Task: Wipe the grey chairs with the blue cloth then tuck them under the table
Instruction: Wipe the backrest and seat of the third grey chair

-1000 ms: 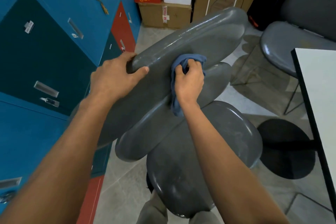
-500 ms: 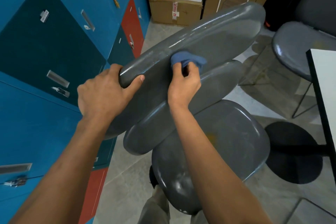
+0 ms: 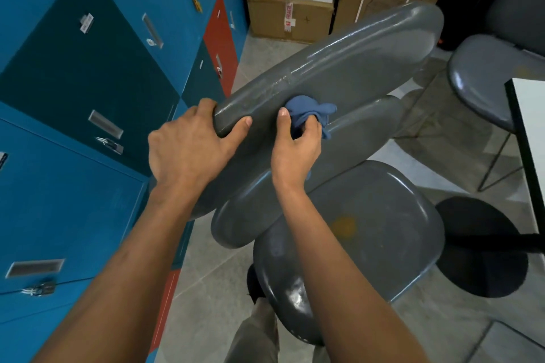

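Left hand (image 3: 188,144) grips end of upper grey chair backrest (image 3: 339,74). Right hand (image 3: 296,147) presses bunched blue cloth (image 3: 309,113) against backrest face. Risk: stacked chairs tipping toward lockers (image 3: 88,82) if left grip loosens.

A glossy grey chair (image 3: 348,233), its two-part backrest slanting across the view above the rounded seat, has the bunched blue cloth (image 3: 309,115) against the upper back panel, while a second grey chair (image 3: 483,79) stands beside the white table (image 3: 530,138).
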{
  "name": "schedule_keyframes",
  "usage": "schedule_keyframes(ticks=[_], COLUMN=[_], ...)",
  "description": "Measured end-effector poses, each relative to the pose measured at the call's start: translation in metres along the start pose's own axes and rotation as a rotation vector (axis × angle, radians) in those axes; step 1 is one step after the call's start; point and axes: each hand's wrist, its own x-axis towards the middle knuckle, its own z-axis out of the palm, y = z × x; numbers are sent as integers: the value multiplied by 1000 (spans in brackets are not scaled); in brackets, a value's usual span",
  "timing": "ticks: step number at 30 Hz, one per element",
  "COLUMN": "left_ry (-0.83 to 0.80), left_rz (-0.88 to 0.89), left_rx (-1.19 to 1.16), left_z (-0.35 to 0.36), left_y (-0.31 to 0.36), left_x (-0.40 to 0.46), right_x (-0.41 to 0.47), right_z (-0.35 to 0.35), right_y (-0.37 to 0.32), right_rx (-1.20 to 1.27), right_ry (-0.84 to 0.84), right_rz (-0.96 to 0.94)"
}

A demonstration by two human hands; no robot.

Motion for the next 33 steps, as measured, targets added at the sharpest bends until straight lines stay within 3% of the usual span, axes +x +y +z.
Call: schedule_keyframes(ticks=[3,6,9,12,16,19,23,27,30,33], left_ry=[9,6,-22,-90,-133,-134,-156,-201,-149,-144], left_rz=[2,11,34,77,111,74,43,-5,-53,-64], left_rx=[0,-3,-33,-102,-223,-284,-317,-418,-529,-525], left_z=[-1,-1,-2,-6,-11,-14,-17,-14,-13,-11], left_y=[1,1,-2,-10,-20,-19,-20,-32,-39,-39], left_x=[0,1,2,1,-3,-5,-6,-12,-23,-24], right_x=[7,-3,-18,-10,19,8,-38,-25,15,30], right_z=[0,-6,-13,-13,-10,-7,-14,-10,-2,12], right_y=[13,31,49,38,-20,-30,18,13,-35,-71], right_rx=[-67,-155,-169,-144,-35,-52,-134,-153,-93,-118], right_ry=[46,-69,-148,-106,-32,-106,-268,-184,-80,-139], right_rz=[14,-8,111,156,-37,-165,-78,-41,-219,-392])
